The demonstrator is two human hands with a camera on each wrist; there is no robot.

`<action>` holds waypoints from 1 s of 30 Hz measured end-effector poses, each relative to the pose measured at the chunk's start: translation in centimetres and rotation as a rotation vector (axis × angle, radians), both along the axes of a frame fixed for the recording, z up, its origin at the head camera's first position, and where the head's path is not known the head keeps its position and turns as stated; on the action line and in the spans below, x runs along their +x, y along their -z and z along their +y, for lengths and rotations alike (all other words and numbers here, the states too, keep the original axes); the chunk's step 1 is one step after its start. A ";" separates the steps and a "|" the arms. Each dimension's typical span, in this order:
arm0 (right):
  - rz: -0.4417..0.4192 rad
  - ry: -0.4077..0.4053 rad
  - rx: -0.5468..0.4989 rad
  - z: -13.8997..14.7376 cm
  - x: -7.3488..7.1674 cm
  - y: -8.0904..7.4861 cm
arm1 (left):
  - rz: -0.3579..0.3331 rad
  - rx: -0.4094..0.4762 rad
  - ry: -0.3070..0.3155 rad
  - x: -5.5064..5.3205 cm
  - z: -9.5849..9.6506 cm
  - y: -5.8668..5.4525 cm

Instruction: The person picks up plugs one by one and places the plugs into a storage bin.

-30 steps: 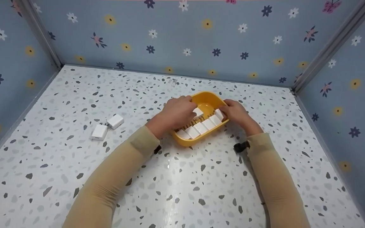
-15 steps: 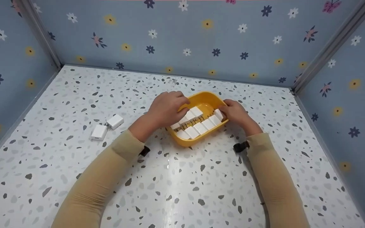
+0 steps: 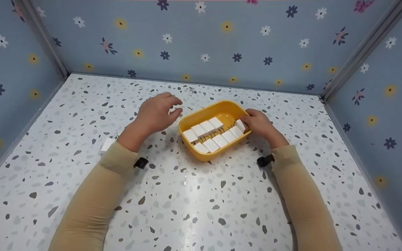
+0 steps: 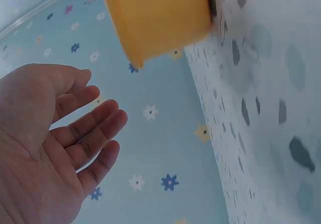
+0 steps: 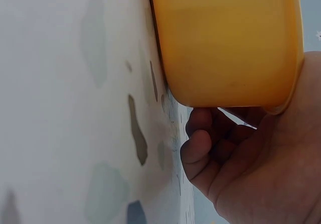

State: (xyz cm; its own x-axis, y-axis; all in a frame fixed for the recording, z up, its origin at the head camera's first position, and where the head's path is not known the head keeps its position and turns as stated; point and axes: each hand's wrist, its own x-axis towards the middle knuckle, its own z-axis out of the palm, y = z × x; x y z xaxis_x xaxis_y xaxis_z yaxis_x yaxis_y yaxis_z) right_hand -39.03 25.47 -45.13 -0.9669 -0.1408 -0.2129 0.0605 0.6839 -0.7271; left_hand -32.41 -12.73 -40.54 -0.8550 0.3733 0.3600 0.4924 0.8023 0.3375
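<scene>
A yellow plastic tub (image 3: 229, 108) stands at a slant on the speckled table. Inside it, white charger plugs (image 3: 216, 123) lie in two rows, their metal prongs facing the middle. My right hand (image 3: 259, 123) grips the tub's right end, thumb over the rim and fingers curled against the outside (image 5: 196, 146). To the left of the tub, my left hand (image 3: 156, 113) hovers with nothing in it, its fingers loosely bent and apart from the thumb (image 4: 75, 78). A loose white charger plug (image 3: 107, 144) shows partly behind the left wrist, which hides what lies beside it.
Flower-patterned blue panels (image 3: 218, 45) enclose the white speckled tabletop (image 3: 201, 202) at the back and both sides. A black wrist strap piece (image 3: 141, 162) juts from the left cuff, and a similar black piece (image 3: 265, 161) from the right cuff.
My left hand has come out of the tub and moved left toward the loose plugs, uncovering the rear row of charger plugs. My right hand keeps its grip on the tub.
</scene>
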 end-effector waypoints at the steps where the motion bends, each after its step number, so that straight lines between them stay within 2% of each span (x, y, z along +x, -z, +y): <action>1: 0.009 -0.003 0.004 0.0 0.0 0.0 | -0.005 0.003 -0.016 -0.1 -0.4 -0.1; 12: 0.044 -0.021 0.007 0.4 -0.1 0.3 | -0.034 -0.035 -0.157 -1.1 -4.5 -0.1; 15: 0.043 -0.016 0.007 0.4 -0.1 0.2 | -0.081 -0.029 -0.191 -1.3 -5.7 0.0; 22: 0.023 -0.008 0.015 0.1 -0.1 0.2 | -0.259 -0.041 -0.232 -1.2 -7.9 0.2; 28: 0.006 0.005 0.003 -0.1 -0.1 0.1 | -0.302 -0.072 -0.277 -1.2 -9.8 0.3; 30: 0.010 0.002 0.003 0.0 -0.1 0.1 | -0.335 -0.079 -0.296 -1.1 -10.5 0.4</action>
